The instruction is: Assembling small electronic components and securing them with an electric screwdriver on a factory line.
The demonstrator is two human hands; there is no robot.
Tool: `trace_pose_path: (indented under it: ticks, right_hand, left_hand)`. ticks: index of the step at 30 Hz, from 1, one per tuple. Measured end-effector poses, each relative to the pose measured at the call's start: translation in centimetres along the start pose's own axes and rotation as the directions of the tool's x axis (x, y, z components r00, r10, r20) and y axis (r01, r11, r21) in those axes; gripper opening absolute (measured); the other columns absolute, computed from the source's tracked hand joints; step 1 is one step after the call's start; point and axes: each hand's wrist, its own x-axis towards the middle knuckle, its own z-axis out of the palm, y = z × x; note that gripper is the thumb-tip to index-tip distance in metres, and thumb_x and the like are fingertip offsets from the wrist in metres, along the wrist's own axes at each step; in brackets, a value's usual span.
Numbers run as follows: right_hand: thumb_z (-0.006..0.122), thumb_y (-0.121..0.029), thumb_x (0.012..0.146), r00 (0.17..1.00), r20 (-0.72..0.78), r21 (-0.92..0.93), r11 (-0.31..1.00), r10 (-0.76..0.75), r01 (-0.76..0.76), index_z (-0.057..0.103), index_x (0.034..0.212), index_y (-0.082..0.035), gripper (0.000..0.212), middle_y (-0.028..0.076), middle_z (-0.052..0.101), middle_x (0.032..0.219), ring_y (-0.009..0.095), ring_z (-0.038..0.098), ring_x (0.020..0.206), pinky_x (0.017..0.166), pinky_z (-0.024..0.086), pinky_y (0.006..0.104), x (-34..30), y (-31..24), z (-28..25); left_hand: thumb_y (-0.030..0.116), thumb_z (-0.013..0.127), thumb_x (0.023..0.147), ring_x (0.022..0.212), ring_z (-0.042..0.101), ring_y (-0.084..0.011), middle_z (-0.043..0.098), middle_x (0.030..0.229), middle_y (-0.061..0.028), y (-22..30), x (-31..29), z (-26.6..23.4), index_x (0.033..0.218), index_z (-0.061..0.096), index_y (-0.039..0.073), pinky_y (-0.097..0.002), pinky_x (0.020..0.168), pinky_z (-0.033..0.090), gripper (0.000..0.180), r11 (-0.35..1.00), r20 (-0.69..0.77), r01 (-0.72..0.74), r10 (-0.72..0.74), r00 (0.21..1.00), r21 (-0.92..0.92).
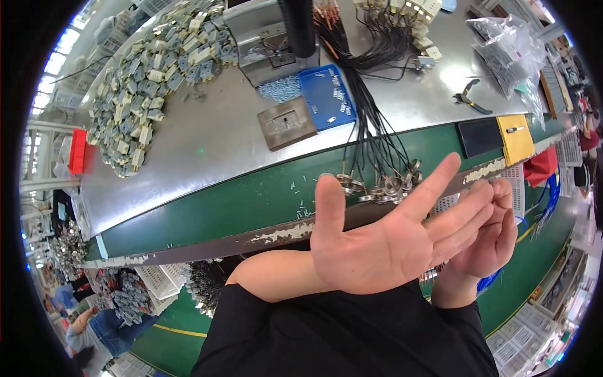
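Note:
My left hand (377, 254) is raised in front of the bench edge, palm facing up, thumb and index finger spread wide. Nothing lies on its palm. Just right of it, my right hand (483, 245) has its fingers curled together at the left hand's fingertips. Whatever its fingers may hold is hidden. Behind the left hand, black cables (374, 122) with round metal ends (389, 187) hang over the green bench strip. Beyond them are a blue tray (326, 100) with small metal parts and a flat metal block (287, 122).
A grey machine (270, 47) stands at the back of the metal bench (207, 163). Grey-and-cream connectors (147, 85) are heaped at left, near a red bin (77, 151). Cutting pliers (471, 97), a black flat case (480, 137) and clear bags (509, 50) lie at right.

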Motion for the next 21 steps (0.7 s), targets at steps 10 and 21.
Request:
trace_pose_path:
  ticks: [10,21]
  right_hand:
    - [0.089,-0.039,0.074,0.710,0.700,-0.688,0.197,-0.072,0.698,0.072,0.088,-0.005,0.040,0.009,0.065,0.086,0.025,0.053,0.075,0.068,0.040,0.0371,3.8,-2.0,6.5]
    - [0.090,-0.027,0.065,0.755,0.641,-0.750,0.327,0.141,0.575,0.069,0.084,-0.003,0.037,0.011,0.067,0.081,0.025,0.056,0.070,0.068,0.042,0.0382,4.3,-1.2,8.0]
  left_hand:
    - [0.084,0.022,0.099,0.164,0.000,-0.0223,-0.009,0.178,-0.0097,0.9,-1.2,0.9,0.164,-0.029,0.018,-0.0444,0.130,0.003,0.106,0.969,-0.225,0.093,-0.041,0.973,0.227]
    - [0.067,0.030,0.109,0.161,0.016,-0.0207,0.020,0.172,-0.0039,0.6,-5.1,-1.5,0.170,0.009,0.015,-0.0437,0.129,0.018,0.083,0.962,-0.025,0.264,-0.263,0.964,0.071]
